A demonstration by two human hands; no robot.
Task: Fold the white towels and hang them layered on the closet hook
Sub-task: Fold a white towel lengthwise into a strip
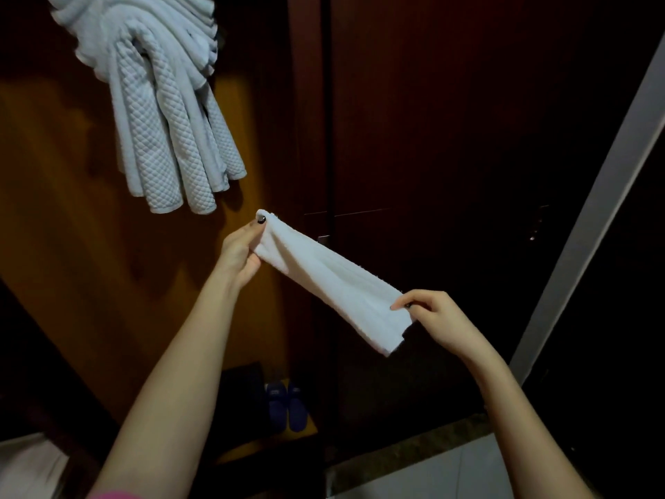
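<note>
We note the closet floor (310, 428), a wooden board lit yellowish at its front edge. A pair of blue slippers (286, 405) lies directly on it, side by side and touching, toes pointing inward. Just to their left lies a dark flat item (243, 388); we cannot tell what it is. In front of the closet runs a speckled stone strip (414, 450), and beyond it a pale tiled floor (431, 479). Overhead, hanging towels (162, 102) drape against the wooden back panel (54, 156); their support is hidden by the cloth.
</note>
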